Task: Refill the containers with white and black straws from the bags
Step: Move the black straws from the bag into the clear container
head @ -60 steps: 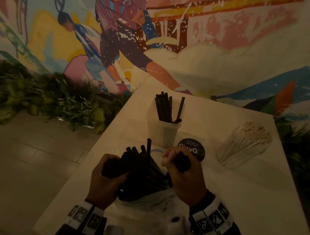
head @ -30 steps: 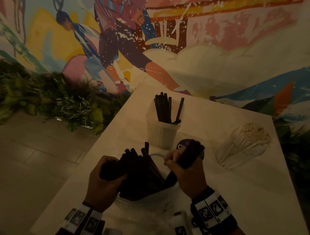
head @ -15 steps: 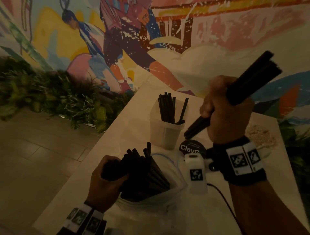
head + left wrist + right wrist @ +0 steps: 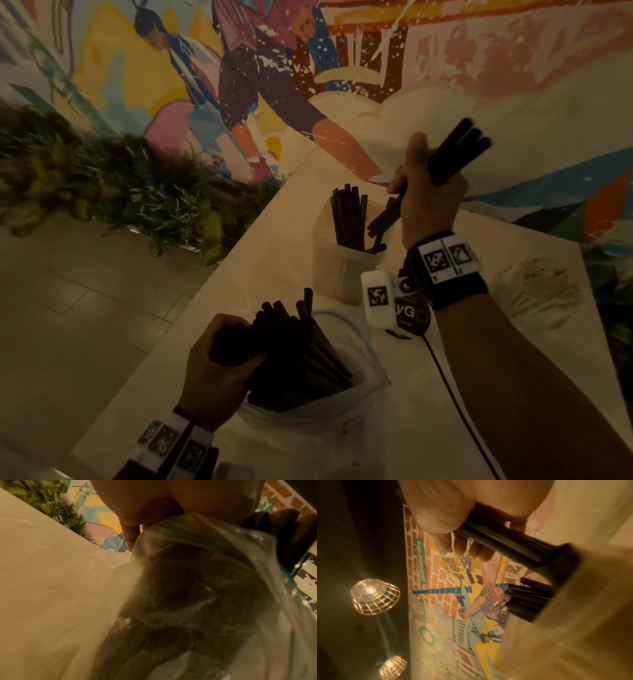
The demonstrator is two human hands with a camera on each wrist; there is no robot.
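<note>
My right hand (image 4: pixel 424 195) grips a small bundle of black straws (image 4: pixel 455 154), tilted, with the lower ends (image 4: pixel 382 219) at the mouth of the translucent container (image 4: pixel 342 274). In the right wrist view the bundle (image 4: pixel 501 539) runs down behind the container's rim (image 4: pixel 570 582), beside the black straws (image 4: pixel 530 595) standing inside. My left hand (image 4: pixel 219 370) grips the top of the black straws (image 4: pixel 301 349) that stick out of the clear zip bag (image 4: pixel 363 387). Up close in the left wrist view, the bag (image 4: pixel 205 574) shows dark straws through the plastic.
A clear bag of white straws (image 4: pixel 541 287) lies at the right of the pale table (image 4: pixel 513 394). A round black sticker (image 4: pixel 412 317) sits just behind the black-straw bag. Plants (image 4: pixel 102 192) and a painted wall (image 4: pixel 445 68) border the table's left and far edges.
My right hand pulled a bundle of black straws out of the bag, lifted it, then swung it left so its lower ends reach the container's mouth. The left hand stayed on the bag's straws.
</note>
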